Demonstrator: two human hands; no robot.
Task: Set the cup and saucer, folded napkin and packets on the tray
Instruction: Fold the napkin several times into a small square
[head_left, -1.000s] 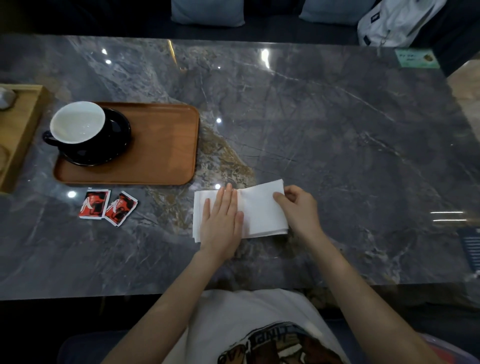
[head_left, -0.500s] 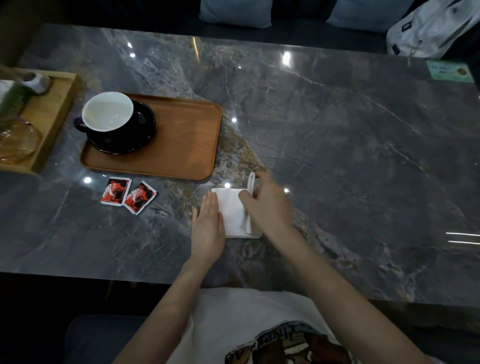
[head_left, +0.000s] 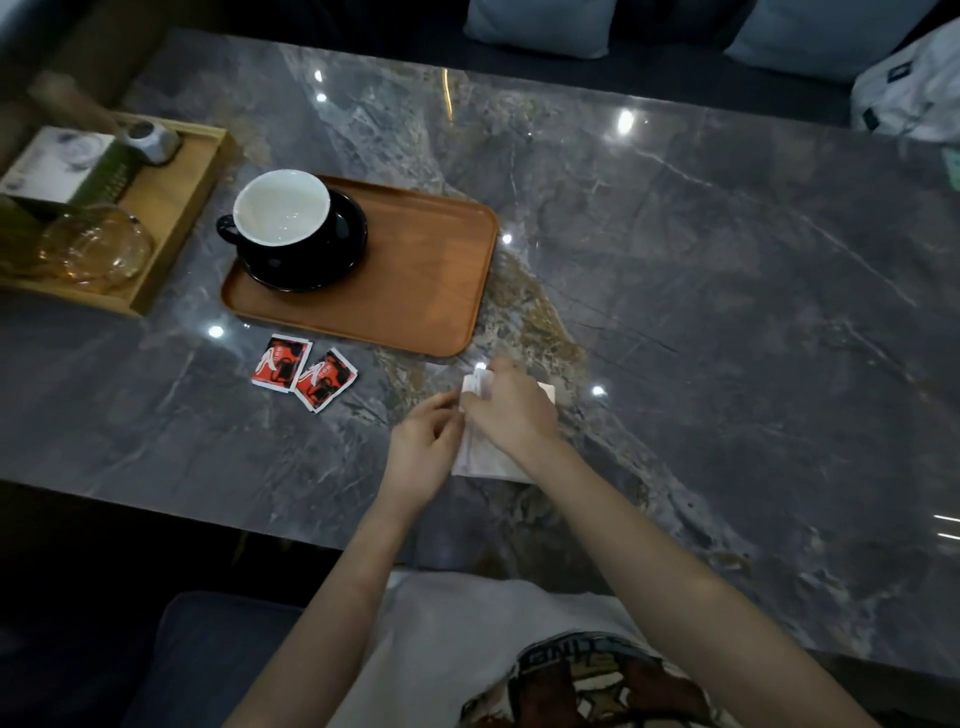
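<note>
Napkin, white folded paper (head_left: 485, 460), lies under right hand (head_left: 511, 415), fingers pinching its far edge; left hand (head_left: 423, 449), loosely curled, touches its left side.

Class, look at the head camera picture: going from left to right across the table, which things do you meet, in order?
Pale wooden tray → cup on its saucer → two red packets → left hand → napkin.

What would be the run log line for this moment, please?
cup and saucer on tray | packets on table | both hands on napkin
</note>
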